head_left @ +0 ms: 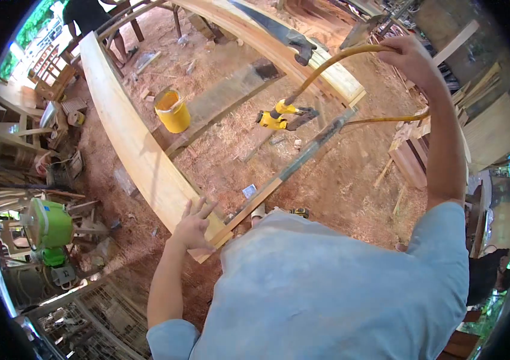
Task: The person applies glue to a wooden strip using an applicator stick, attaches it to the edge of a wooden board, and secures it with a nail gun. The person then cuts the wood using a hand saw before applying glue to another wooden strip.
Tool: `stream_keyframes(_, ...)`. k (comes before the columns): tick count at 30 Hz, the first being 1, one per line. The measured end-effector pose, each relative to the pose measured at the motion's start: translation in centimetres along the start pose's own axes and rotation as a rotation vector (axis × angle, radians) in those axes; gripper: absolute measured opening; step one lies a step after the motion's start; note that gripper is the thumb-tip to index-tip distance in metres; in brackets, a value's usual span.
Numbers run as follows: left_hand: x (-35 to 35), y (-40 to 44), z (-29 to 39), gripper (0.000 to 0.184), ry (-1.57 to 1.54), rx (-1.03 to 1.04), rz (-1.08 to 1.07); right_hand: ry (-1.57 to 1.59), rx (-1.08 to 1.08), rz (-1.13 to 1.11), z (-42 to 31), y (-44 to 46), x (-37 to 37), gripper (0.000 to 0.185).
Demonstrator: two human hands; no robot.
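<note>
One hose (349,53) in right hand (409,59)

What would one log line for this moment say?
Right hand: gripping yellow hose | left hand: spread at near end of board | yellow tool: at hose's end | bucket: right of board

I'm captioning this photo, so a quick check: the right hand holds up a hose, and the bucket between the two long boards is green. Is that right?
Not quite: the head view shows the bucket between the two long boards is yellow. The right hand does hold up a hose.
</note>
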State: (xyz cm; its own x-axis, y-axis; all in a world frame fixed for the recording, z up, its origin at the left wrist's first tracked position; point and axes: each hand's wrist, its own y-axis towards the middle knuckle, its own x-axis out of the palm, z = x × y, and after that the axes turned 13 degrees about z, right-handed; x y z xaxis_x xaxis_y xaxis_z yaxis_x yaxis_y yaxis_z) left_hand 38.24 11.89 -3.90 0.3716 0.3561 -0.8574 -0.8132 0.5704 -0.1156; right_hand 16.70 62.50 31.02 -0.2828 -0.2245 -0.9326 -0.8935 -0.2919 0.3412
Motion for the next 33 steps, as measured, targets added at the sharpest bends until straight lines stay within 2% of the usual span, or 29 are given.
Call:
stream_keyframes(2,0.0,0.1,-0.2,0.054,0.091,0.032,-0.055,0.054,0.004,0.276,1.8,-1.6,-1.9,0.028)
stream_keyframes(5,-0.8,0.3,0.2,0.06,0.187,0.048,-0.102,0.108,0.112,0.39,-0.3,-4.5,-6.7,0.027)
stream_keyframes(8,-1.5,0.8,0.5,0.067,0.248,0.048,-0.169,0.165,0.144,0.445,2.7,-7.5,-10.2,0.025)
stream_keyframes(9,-0.7,0.7,-0.2,0.069,0.136,0.048,-0.028,0.088,0.113,0.529,2.2,-8.9,-12.0,0.026)
stream_keyframes(11,-0.9,1.4,0.7,0.088,-0.07,-0.005,0.218,-0.004,0.096,0.615,1.2,-11.9,-15.1,0.026)
stream_keyframes(13,-1.3,4.3,4.3,0.097,-0.274,-0.115,0.454,-0.015,0.198,0.684,-0.4,-15.3,-17.7,0.029)
stream_keyframes(15,-0.7,8.4,7.8,0.085,-0.466,-0.177,0.541,0.035,0.373,0.756,-4.1,-18.7,-19.1,0.031)
stream_keyframes(18,0.7,13.0,15.5,0.091,-0.889,-0.186,0.394,0.006,0.395,0.788,-7.6,-22.5,-21.0,0.031)
stream_keyframes(19,2.5,13.7,17.3,0.091,-0.907,-0.164,0.379,0.007,0.422,0.811,-7.9,-23.6,-21.7,0.031)
stream_keyframes(20,5.2,15.1,18.6,0.083,-1.085,-0.127,0.427,0.009,0.449,0.834,-8.2,-24.7,-22.5,0.031)
stream_keyframes(23,14.4,19.3,22.6,0.061,-1.632,-0.04,0.534,-0.317,0.369,0.765,-10.7,-29.4,-24.9,0.03)
stream_keyframes(25,17.1,18.4,25.0,0.054,-1.82,-0.025,0.534,-0.203,0.423,0.651,-12.1,-34.4,-26.0,0.032)
stream_keyframes(26,18.1,17.3,25.7,0.048,-1.943,-0.199,0.327,-0.168,0.446,0.615,-12.6,-37.1,-26.4,0.033)
stream_keyframes(28,21.2,15.5,26.1,0.043,-2.029,-0.38,0.097,-0.123,0.574,0.718,-13.1,-43.0,-26.2,0.034)
stream_keyframes(29,24.2,15.3,25.9,0.044,-2.063,-0.326,0.013,-0.079,0.629,0.746,-13.7,-45.3,-26.1,0.034)
stream_keyframes(31,26.5,13.1,25.8,0.048,-2.048,-0.283,-0.057,-0.004,0.694,0.727,-13.2,-51.7,-25.9,0.032)
stream_keyframes(33,25.9,10.5,26.1,0.054,-1.995,-0.319,0.02,0.092,0.729,0.671,-11.7,-58.8,-24.9,0.029)
